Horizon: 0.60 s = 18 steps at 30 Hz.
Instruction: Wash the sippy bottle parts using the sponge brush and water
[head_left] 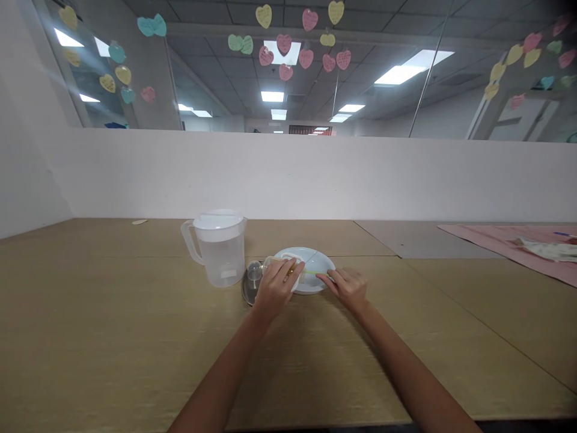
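My left hand [276, 287] is closed around a white, cream-edged object [295, 258], mostly covered by the fingers; its kind is unclear. Between the fingertips of my right hand [349, 287] is a thin yellow-green stick [312, 273], pointing left toward that white object. Both hands are over the near edge of a shallow pale dish [323, 263]. Just left of my left hand, a small clear cup [254, 272] stands on a round metal tray [246, 291], which the hand partly hides.
A clear plastic pitcher [222, 255] with a white lid stands behind and left of the tray, its handle pointing left. A pink cloth [487, 237] lies at the far right of the wooden table [112, 337]. A white wall [293, 177] runs along the back.
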Tool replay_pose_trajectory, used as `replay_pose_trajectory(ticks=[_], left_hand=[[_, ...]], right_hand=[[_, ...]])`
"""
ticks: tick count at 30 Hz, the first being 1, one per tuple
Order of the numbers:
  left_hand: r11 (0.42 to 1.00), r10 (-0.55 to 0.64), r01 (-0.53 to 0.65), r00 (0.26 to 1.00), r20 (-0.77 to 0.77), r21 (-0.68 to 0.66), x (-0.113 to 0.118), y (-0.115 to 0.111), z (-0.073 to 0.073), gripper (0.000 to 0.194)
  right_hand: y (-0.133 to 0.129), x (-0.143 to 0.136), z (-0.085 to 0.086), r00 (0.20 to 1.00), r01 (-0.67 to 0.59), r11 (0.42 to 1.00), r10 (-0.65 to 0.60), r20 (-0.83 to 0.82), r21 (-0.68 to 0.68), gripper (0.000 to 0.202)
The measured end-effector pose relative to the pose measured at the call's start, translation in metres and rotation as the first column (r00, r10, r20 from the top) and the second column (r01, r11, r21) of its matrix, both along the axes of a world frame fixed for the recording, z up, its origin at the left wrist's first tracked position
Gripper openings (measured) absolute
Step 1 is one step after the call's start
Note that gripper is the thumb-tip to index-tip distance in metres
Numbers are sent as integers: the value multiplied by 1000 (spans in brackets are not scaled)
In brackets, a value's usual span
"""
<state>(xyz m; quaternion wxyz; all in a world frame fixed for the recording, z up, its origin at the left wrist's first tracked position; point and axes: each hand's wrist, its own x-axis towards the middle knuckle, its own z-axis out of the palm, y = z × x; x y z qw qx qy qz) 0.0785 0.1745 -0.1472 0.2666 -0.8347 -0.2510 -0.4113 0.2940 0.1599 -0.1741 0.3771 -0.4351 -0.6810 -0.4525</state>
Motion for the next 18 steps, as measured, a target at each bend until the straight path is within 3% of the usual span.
replay_pose_trajectory(ticks=[6, 11, 18], left_hand=[[998, 43, -45, 999, 28, 46, -2, 1, 2, 37], [998, 35, -36, 999, 31, 48, -4, 5, 0, 37], [999, 53, -53, 998, 14, -1, -7, 8, -3, 38]], right_hand=[[-2, -10, -2, 987, -156, 987, 158, -32, 41, 29], [0, -16, -3, 993, -83, 995, 86, -82, 47, 33], [1, -29, -7, 991, -78, 997, 79, -106, 10, 36]])
